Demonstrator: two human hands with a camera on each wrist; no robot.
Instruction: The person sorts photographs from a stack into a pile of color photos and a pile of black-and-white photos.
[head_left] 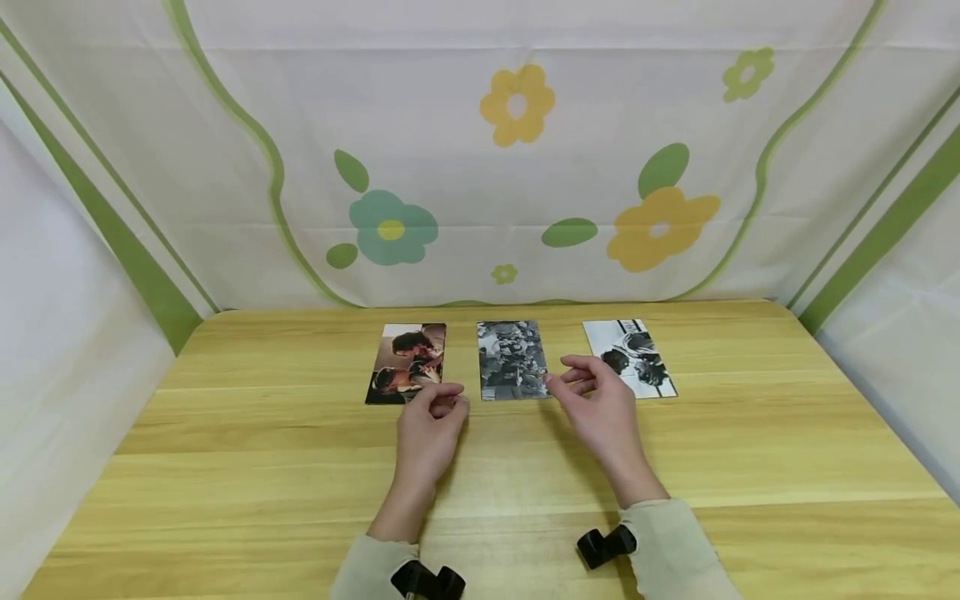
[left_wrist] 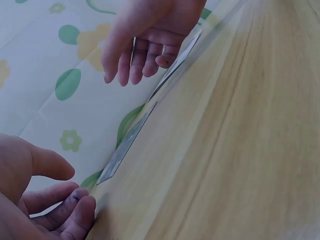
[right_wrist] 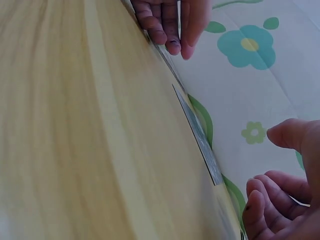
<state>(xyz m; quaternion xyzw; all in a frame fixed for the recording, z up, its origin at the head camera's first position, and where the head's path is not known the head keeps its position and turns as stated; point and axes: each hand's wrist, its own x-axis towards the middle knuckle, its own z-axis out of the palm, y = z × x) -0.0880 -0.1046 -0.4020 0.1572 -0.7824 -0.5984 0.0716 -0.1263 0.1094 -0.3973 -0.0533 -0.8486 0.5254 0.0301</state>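
Observation:
Three photo prints lie in a row at the far side of the wooden table [head_left: 750, 450]: a colour photo [head_left: 406, 363] on the left, a black-and-white photo [head_left: 512, 359] in the middle, and a second black-and-white photo [head_left: 628, 357] on the right. My left hand [head_left: 448, 400] hovers at the colour photo's near right corner, fingers loosely curled and holding nothing. My right hand [head_left: 576, 379] hangs between the middle and right photos, also loosely curled and empty. The left wrist view shows the middle photo [left_wrist: 125, 145] edge-on between both hands. The right wrist view shows the same photo [right_wrist: 197, 130].
A cloth backdrop [head_left: 517, 167] printed with flowers and green stripes closes off the back and both sides of the table. Black wrist cameras [head_left: 427, 581] [head_left: 606, 546] sit on my sleeves near the table's front edge.

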